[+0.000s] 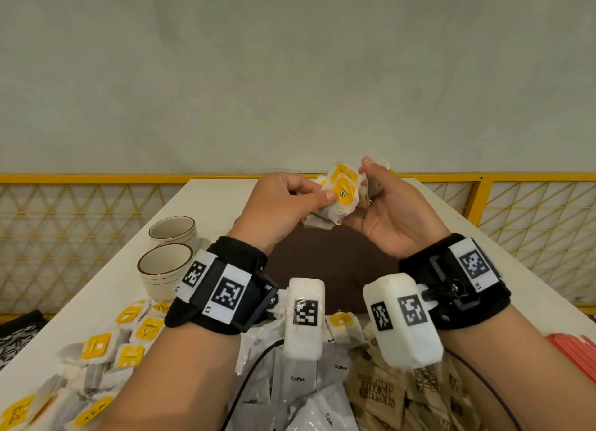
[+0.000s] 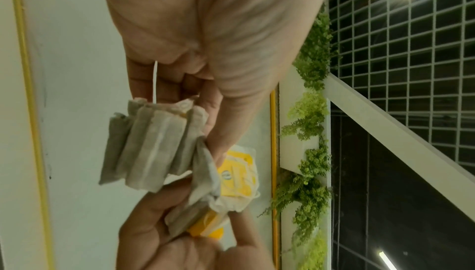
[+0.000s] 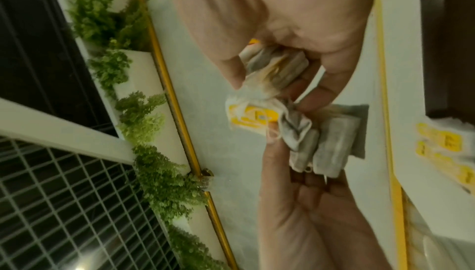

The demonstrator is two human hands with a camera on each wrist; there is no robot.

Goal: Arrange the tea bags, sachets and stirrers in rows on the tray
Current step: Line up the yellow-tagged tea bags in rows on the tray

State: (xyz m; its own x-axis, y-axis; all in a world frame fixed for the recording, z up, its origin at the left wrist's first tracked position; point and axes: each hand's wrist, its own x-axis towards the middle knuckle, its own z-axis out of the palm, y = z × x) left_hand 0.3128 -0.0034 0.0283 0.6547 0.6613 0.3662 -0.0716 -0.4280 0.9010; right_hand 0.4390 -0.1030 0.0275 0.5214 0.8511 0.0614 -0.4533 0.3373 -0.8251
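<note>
My left hand (image 1: 283,201) and right hand (image 1: 383,211) both pinch the tea bags (image 1: 343,192) bunch, tray (image 1: 335,263) directly below (left slightly nearer).

A bunch of tea bags (image 1: 342,193), off-white paper with yellow tags, is held up at the centre of the head view, above the dark brown tray (image 1: 335,269). More yellow-tagged tea bags (image 1: 106,350) lie scattered loosely at the lower left. White sachets marked "Coffee" (image 1: 298,379) are heaped at the bottom centre, and brown printed sachets (image 1: 380,395) just to their right. Red stirrers (image 1: 574,346) lie bundled at the right edge.
</note>
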